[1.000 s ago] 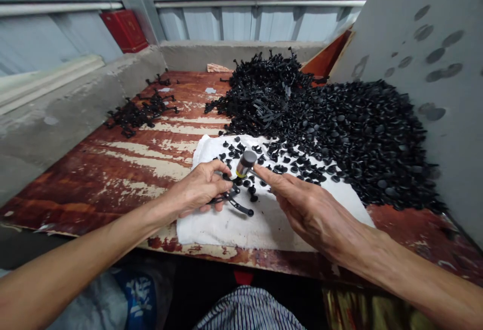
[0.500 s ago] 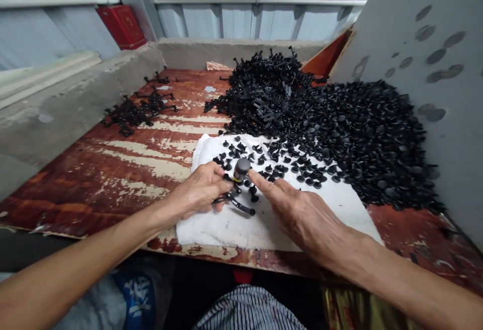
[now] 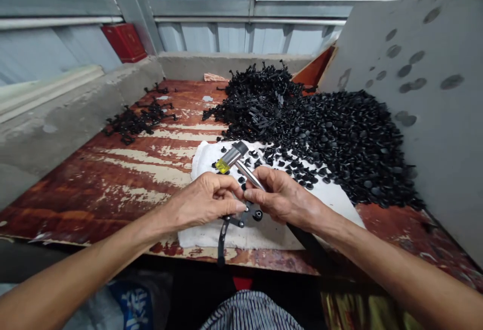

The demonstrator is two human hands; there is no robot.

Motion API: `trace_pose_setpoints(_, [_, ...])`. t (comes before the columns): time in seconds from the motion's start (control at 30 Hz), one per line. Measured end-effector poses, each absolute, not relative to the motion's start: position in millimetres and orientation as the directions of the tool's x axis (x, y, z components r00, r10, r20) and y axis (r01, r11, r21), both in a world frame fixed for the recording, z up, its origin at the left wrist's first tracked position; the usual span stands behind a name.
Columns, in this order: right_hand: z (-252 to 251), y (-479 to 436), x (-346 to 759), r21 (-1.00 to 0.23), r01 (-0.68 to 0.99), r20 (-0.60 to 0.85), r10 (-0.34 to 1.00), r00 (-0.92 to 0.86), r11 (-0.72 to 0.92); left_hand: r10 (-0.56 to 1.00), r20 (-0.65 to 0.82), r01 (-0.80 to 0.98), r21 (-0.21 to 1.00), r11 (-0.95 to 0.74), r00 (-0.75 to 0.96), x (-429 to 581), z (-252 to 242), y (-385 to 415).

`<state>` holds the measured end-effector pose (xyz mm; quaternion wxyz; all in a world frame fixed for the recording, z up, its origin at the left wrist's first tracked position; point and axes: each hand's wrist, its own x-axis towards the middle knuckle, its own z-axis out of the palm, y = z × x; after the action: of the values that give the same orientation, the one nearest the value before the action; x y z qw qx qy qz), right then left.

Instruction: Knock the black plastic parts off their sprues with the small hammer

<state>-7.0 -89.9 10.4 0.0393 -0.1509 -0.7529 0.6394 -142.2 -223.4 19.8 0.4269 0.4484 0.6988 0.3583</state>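
Red-brown paint, worn through in pale streaks, covers a tabletop (image 3: 124, 169) where a small cluster of jointed black pieces (image 3: 138, 118) lies apart at far left. Nearer the middle, a left hand (image 3: 209, 196) pinches a black linkage (image 3: 237, 222) between thumb and forefinger, just above a white cloth (image 3: 264, 235); one curved strip hangs down toward the table's front edge. Beside it, a hammer (image 3: 237, 161) points its yellow face left, its metal shaft running into the closed right hand (image 3: 285, 196), whose thumb and fingertip also meet at the linkage. Loose round parts (image 3: 309, 186) dot the cloth behind. A tangled heap of thin black parts (image 3: 260, 98) rises at the back, and a broad mound of black discs (image 3: 350, 144) fills the right. The linkage looks partly joined; whether its joints are finished cannot be told. The left-hand cluster may be completed work, while the far larger heaps appear yet to be handled.
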Motion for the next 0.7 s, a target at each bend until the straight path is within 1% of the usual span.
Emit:
trace_pose_setpoints(0.07, [12.4, -92.9, -4.4, -0.980, 0.188, -0.167, 0.237, -0.957, 0.068, 0.925, -0.255, 0.320, 0.884, 0.341, -0.280, -140.2, 17.8, -225.4])
trace_pose_setpoints(0.13, [13.0, -93.8, -1.2, -0.980, 0.198, -0.193, 0.234, -0.953, 0.001, 0.908, -0.198, 0.323, 0.889, 0.325, -0.369, -140.5, 14.3, -228.6])
trace_pose_setpoints(0.2, [12.0, -92.8, 1.0, -0.978, 0.194, -0.208, 0.298, -0.932, -0.075, 0.852, -0.130, 0.269, 0.915, 0.300, -0.507, -142.3, 11.1, -232.5])
trace_pose_setpoints(0.23, [11.2, -92.0, 1.5, -0.977, 0.186, -0.212, 0.340, -0.916, -0.107, 0.816, -0.131, 0.203, 0.935, 0.291, -0.563, -143.1, 10.2, -234.3])
trace_pose_setpoints(0.27, [10.5, -91.5, 1.7, -0.977, 0.171, -0.209, 0.382, -0.900, -0.132, 0.791, -0.169, 0.116, 0.950, 0.288, -0.587, -143.4, 10.0, -235.8])
trace_pose_setpoints(0.3, [9.9, -91.5, 1.6, -0.977, 0.151, -0.200, 0.417, -0.887, -0.149, 0.786, -0.237, 0.014, 0.955, 0.298, -0.571, -142.9, 10.5, -236.7])
trace_pose_setpoints(0.37, [9.6, -93.4, 1.0, -0.979, 0.124, -0.186, 0.449, -0.874, -0.164, 0.812, -0.384, -0.173, 0.923, 0.343, -0.440, -139.5, 13.0, -235.9])
trace_pose_setpoints(0.4, [9.7, -95.2, 0.8, -0.978, 0.120, -0.184, 0.446, -0.876, -0.168, 0.825, -0.427, -0.236, 0.902, 0.360, -0.372, -136.9, 14.4, -234.2])
trace_pose_setpoints(0.43, [9.9, -97.3, 1.0, -0.978, 0.126, -0.187, 0.433, -0.882, -0.167, 0.833, -0.452, -0.282, 0.885, 0.371, -0.321, -134.1, 15.6, -231.9])
trace_pose_setpoints(0.5, [9.8, -100.8, 3.3, -0.980, 0.150, -0.190, 0.400, -0.896, -0.130, 0.835, -0.467, -0.324, 0.869, 0.373, -0.291, -129.5, 16.6, -226.9])
trace_pose_setpoints(0.57, [8.1, -101.6, 8.8, -0.984, 0.175, -0.178, 0.390, -0.903, -0.042, 0.821, -0.469, -0.315, 0.873, 0.373, -0.326, -128.2, 15.6, -223.5])
trace_pose_setpoints(0.7, [-0.5, -95.9, 22.2, -0.971, 0.184, -0.102, 0.425, -0.899, 0.156, 0.765, -0.495, -0.284, 0.867, 0.409, -0.411, -133.6, 12.7, -223.9])
